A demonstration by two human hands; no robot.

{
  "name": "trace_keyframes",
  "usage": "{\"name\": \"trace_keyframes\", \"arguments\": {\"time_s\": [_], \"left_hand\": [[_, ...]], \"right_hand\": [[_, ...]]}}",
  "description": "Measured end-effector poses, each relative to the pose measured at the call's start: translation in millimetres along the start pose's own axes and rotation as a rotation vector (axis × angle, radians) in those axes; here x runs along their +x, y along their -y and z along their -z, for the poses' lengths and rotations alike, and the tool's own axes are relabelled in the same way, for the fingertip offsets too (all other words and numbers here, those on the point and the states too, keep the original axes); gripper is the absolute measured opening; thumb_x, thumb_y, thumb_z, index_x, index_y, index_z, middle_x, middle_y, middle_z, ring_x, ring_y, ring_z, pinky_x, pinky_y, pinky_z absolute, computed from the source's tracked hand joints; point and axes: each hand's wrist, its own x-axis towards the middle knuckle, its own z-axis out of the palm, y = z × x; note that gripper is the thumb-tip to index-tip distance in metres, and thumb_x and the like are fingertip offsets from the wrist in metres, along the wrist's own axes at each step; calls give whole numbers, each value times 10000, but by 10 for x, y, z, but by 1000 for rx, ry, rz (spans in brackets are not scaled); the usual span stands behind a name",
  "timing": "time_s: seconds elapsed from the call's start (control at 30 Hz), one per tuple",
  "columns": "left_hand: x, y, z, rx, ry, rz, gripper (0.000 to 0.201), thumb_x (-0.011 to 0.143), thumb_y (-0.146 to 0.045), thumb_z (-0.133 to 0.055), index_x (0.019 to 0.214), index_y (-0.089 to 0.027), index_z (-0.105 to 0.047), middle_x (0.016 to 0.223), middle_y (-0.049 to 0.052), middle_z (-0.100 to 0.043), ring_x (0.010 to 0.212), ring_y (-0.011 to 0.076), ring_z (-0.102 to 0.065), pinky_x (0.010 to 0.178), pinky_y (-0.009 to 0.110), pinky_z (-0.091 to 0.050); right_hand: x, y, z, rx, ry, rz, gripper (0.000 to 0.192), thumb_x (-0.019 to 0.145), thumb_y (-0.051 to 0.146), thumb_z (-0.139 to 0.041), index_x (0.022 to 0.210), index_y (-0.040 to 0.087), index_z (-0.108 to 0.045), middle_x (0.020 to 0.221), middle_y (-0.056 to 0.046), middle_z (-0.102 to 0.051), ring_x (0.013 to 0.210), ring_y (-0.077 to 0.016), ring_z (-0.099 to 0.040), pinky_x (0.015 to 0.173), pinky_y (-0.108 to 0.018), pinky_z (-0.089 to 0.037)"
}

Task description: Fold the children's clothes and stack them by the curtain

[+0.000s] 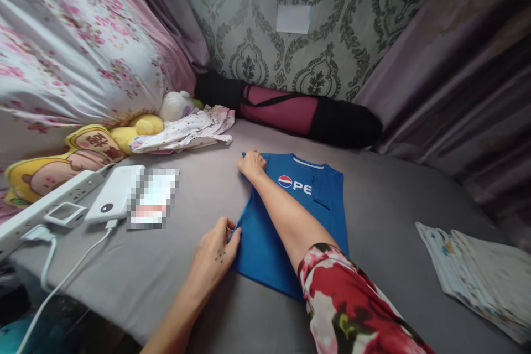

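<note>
A blue T-shirt (265,243) with a round red, white and blue logo and white letters lies on the grey sheet. Its right-hand sleeve is folded in over the chest. My right hand (252,164) reaches across the shirt, with fingers closed on the cloth at its far left corner. Nearer to me, my left hand (216,246) pinches the shirt's left edge between thumb and fingers. My right forearm covers part of the shirt's middle and near right side.
A black and dark-pink long bag (286,110) lies along the wall. Left are crumpled clothes (186,131), plush toys (145,127), a power strip (53,204), a white power bank (118,193) with cable, and a pixelated rectangle (153,199). Folded light cloths (477,276) lie at right.
</note>
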Motion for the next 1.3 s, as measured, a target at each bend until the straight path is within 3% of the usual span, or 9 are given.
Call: {"name": "trace_keyframes", "arguments": {"time_s": [0.1,0.2,0.33,0.5,0.6,0.7,0.83,1.0,1.3], "left_hand": [[-14,-13,22,-2,34,0,250,920,-460,-416,917,-231,-516,646,-30,-547,644,176,-566,583,264,-348],[-35,-40,41,7,56,-9,266,915,-472,-432,919,-229,-538,663,-22,-557,668,180,-567,592,269,-341],[-82,-98,39,-19,70,4,236,909,-441,-443,938,-226,-536,679,-27,-555,677,175,-555,606,270,-352],[-130,-145,-45,-60,25,-97,162,895,-340,-443,953,-217,-532,759,-11,-575,731,175,-561,664,286,-389],[-169,-175,-113,-52,-50,-189,153,897,-289,-428,976,-211,-534,817,7,-579,767,179,-570,704,301,-415],[-222,-224,-171,-48,-103,-303,176,909,-245,-398,1002,-204,-543,869,31,-583,796,182,-578,709,301,-437],[-283,-280,-230,-19,-144,-421,209,931,-212,-377,1026,-200,-562,896,46,-571,820,182,-584,720,297,-455],[-309,-289,-307,33,-152,-509,213,956,-209,-383,1067,-195,-564,866,35,-540,799,172,-578,716,286,-455],[-305,-228,-436,133,-122,-677,205,964,-195,-364,1044,-181,-551,864,56,-556,787,183,-570,701,290,-473]], "right_hand": [[15,-53,12,143,4,-27,419,848,133,-547,1259,53,-561,1239,-251,-614,1199,-315,-580,980,-413,-460],[78,-155,76,270,40,-68,327,831,138,-566,1144,80,-643,1184,-239,-648,1171,-333,-598,966,-423,-471],[187,-329,182,488,120,-134,199,828,165,-560,978,112,-679,818,-132,-705,779,-244,-706,703,-334,-565],[184,-552,401,824,102,-179,179,792,75,-493,901,152,-613,538,44,-513,507,-102,-554,545,-207,-509],[96,-695,570,977,67,-188,164,786,82,-477,859,186,-581,493,84,-436,452,-82,-482,516,-191,-479],[-6,-846,714,1081,40,-185,186,800,97,-460,883,213,-580,516,88,-463,444,-77,-474,515,-193,-470],[-99,-1070,840,1181,-1,-194,208,803,127,-511,963,228,-597,568,82,-520,451,-72,-482,536,-206,-475],[-193,-1371,909,1183,-62,-236,207,820,168,-557,1012,235,-593,552,99,-487,436,-65,-456,561,-220,-489],[-354,-1727,777,999,-98,-350,198,799,89,-498,946,178,-596,512,63,-510,426,-103,-500,511,-242,-510]]}}
